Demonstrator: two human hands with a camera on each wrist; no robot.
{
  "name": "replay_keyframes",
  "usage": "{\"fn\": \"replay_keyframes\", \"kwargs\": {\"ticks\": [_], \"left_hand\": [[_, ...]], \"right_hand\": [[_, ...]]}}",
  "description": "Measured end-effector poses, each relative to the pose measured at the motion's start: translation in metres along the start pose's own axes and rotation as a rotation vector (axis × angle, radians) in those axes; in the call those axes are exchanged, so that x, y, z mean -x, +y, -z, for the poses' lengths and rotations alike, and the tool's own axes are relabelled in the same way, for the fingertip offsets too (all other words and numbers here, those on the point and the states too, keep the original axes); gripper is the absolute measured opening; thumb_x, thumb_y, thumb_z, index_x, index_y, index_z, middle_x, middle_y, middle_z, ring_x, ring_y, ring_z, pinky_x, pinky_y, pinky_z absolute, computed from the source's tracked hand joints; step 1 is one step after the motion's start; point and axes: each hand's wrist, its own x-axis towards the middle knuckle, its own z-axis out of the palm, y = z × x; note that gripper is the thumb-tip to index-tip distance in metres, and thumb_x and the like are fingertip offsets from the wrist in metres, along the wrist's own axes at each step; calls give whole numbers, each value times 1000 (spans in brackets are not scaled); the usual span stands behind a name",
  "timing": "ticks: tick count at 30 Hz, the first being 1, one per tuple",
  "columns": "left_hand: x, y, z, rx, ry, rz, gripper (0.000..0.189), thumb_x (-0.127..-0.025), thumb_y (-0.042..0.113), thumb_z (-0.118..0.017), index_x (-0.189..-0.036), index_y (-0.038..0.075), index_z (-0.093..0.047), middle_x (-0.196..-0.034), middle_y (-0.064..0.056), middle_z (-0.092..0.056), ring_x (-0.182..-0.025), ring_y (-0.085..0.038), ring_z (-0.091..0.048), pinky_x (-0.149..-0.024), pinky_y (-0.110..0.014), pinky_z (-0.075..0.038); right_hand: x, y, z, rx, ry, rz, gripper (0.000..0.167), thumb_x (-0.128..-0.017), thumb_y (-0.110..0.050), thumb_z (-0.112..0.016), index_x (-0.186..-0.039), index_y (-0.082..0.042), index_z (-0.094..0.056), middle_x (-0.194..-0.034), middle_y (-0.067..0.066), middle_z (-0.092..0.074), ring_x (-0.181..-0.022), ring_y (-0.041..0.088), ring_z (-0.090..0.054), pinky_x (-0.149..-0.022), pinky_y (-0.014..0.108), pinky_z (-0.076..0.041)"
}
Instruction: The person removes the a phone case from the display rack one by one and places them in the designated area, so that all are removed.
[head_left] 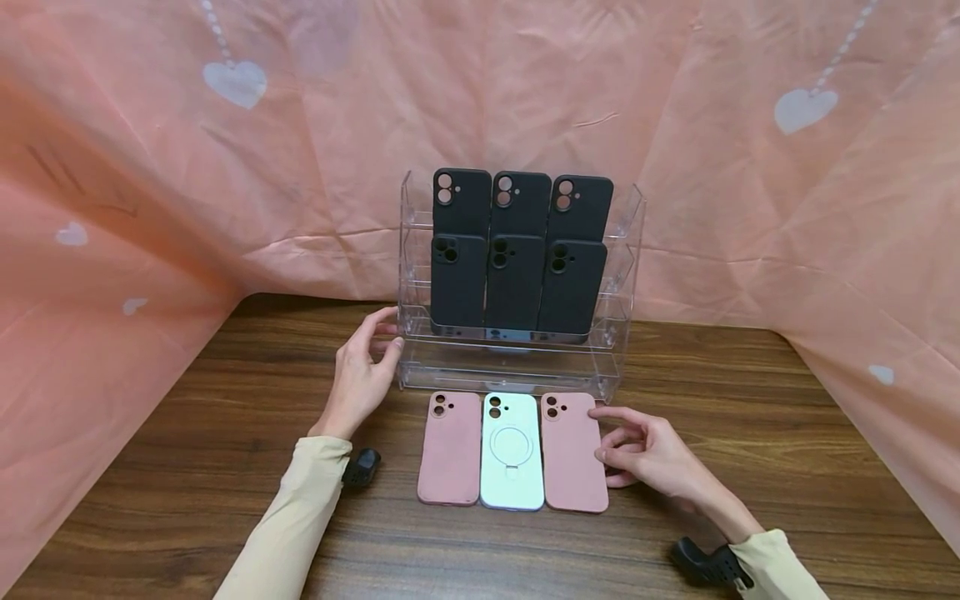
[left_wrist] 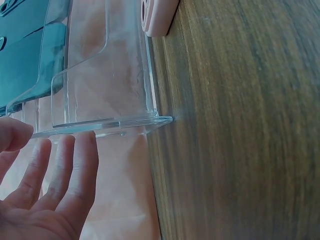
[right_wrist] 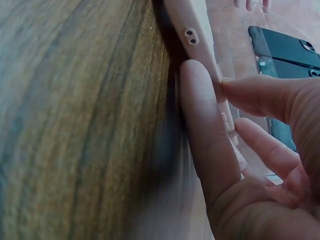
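Note:
A clear tiered rack (head_left: 510,383) holds upright black phone cases (head_left: 459,283) in two rows. My left hand (head_left: 358,375) is at its left side, with fingertips against the clear side panel (left_wrist: 107,95) in the left wrist view. In front of the rack lie a left pink phone case (head_left: 450,454), a white phone case (head_left: 512,487) with a ring on its back, and a right pink phone case (head_left: 573,462). My right hand (head_left: 648,454) touches the right edge of the right pink case. Fingers (right_wrist: 200,95) lie along that case's side in the right wrist view.
The rack and the row of cases stand on a brown wood-grain table (head_left: 187,467). Pink cloth (head_left: 510,83) with white hearts hangs behind and at both sides. Lower clear tiers of the rack show below the black cases.

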Motion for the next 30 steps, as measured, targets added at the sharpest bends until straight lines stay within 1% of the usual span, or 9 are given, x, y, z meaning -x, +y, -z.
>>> {"fn": "replay_keyframes", "kwargs": {"ticks": [7,12,17,20,24,27,30], "left_hand": [[-1,2,0,16,-9,-3,43,-99,6,-62,-141,15,-58,-119,-16,-70,-101,-33,-75,-87,-48,-59],[-1,2,0,16,-9,-3,43,-99,6,-62,-140,14,-58,-119,-17,-70,-101,-33,-75,-87,-48,-59],[-1,1,0,17,-9,-8,43,-99,5,-61,-141,14,-57,-119,-17,-70,-101,-33,-75,-87,-48,-59],[0,1,1,9,-4,-4,43,-99,6,-62,-141,14,-58,-119,-17,-71,-100,-32,-75,-84,-45,-57],[0,1,1,-5,-2,5,43,-99,8,-62,-141,16,-58,-119,-15,-71,-100,-31,-75,-77,-39,-52],[0,1,1,-8,-4,8,43,-99,8,-62,-141,16,-58,-119,-14,-71,-100,-30,-75,-76,-34,-51],[1,1,0,-10,-4,7,43,-99,8,-62,-141,16,-58,-119,-14,-71,-100,-30,-75,-76,-32,-51]], "right_hand": [[-3,-5,-2,75,13,-49,57,-93,-5,-70,-145,6,-48,-97,16,-66,-81,12,-71,-68,38,-64],[-4,-7,-3,131,15,-53,55,-93,-5,-70,-143,6,-50,-95,16,-66,-78,11,-70,-67,37,-64],[-5,-6,-4,155,13,-48,54,-92,-4,-70,-141,7,-52,-92,14,-65,-75,10,-69,-65,35,-63],[-6,-6,-5,168,3,-34,53,-91,-2,-70,-140,9,-52,-89,12,-65,-72,9,-67,-62,34,-63],[-6,-6,-6,179,1,-27,51,-91,-1,-69,-138,9,-53,-86,11,-64,-69,8,-66,-60,34,-62],[-7,-8,-6,203,18,-28,48,-92,-3,-70,-136,8,-56,-87,12,-64,-68,8,-66,-59,34,-62],[-7,-10,-4,239,50,-25,43,-93,-5,-71,-133,5,-59,-87,13,-65,-68,10,-66,-58,35,-62]]}}
